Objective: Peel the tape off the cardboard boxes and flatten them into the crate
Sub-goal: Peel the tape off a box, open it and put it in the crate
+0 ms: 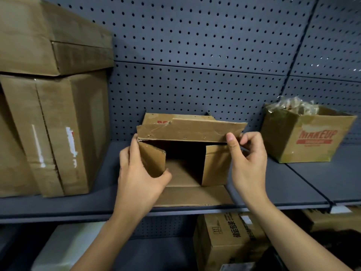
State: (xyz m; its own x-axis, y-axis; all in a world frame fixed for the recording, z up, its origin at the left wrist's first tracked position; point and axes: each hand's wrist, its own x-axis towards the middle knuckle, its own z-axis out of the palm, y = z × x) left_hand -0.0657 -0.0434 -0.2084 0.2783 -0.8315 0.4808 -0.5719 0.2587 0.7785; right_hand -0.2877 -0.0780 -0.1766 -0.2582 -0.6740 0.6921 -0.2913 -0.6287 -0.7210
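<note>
Here, in the head view, the cardboard box (pixel 183 173) lies on its side on the shelf (pixel 283 182). Its open end is turned to the person and its flaps are spread outward. I judge it to be empty and light, stiff across the panels but soft at the creases, so it should fold flat easily. The worn edges may tear if they are pulled hard. The best places to hold it are the flaps, close to their folds.

The left hand (pixel 140 177) grips the left flap (pixel 151 161), with the thumb in front and the fingers behind. The right hand (pixel 248 163) pinches the right end of the top flap (pixel 191 130). The hands are therefore apart, one on each side of the opening, with the box between them. Some tape seems to remain on the top flap, but I cannot tell for sure. No crate is visible.
</note>
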